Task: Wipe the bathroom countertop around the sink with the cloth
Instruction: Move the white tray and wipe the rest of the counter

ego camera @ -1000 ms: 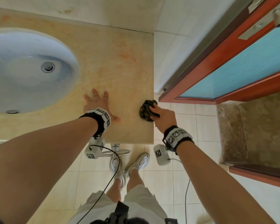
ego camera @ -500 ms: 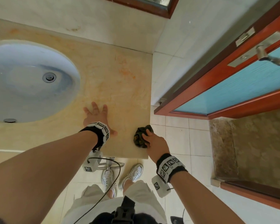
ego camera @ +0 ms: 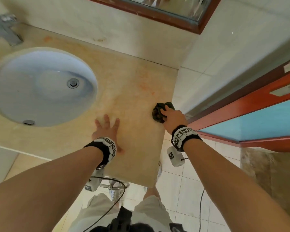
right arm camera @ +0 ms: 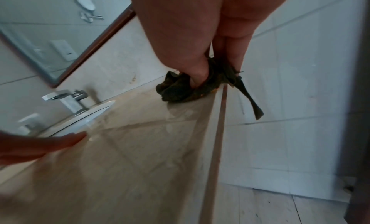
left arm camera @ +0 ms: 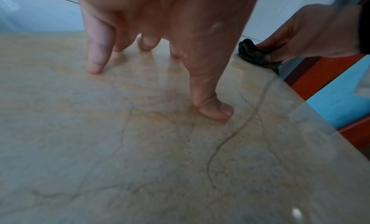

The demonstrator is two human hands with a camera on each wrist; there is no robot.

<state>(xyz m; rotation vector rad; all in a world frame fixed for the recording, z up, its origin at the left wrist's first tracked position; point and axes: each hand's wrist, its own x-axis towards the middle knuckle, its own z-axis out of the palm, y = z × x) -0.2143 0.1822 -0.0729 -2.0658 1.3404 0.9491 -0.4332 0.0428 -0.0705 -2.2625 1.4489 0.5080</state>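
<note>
Your countertop (ego camera: 134,91) fills the left and centre of the head view, and most of it looks unwiped: the orange stains at centre-right and the strip behind the sink (ego camera: 43,86) at upper left are dry, as far as you can judge. Only a wet patch just below the cloth, along the right edge, looks done. Your left hand (ego camera: 105,129) lies spread flat at lower centre, fingertips (left arm camera: 94,67) pressing stone, holding nothing. Your right hand (ego camera: 173,118) pinches the bunched dark cloth (ego camera: 158,113) at the counter's right edge, 1 tail hanging over it.
</note>
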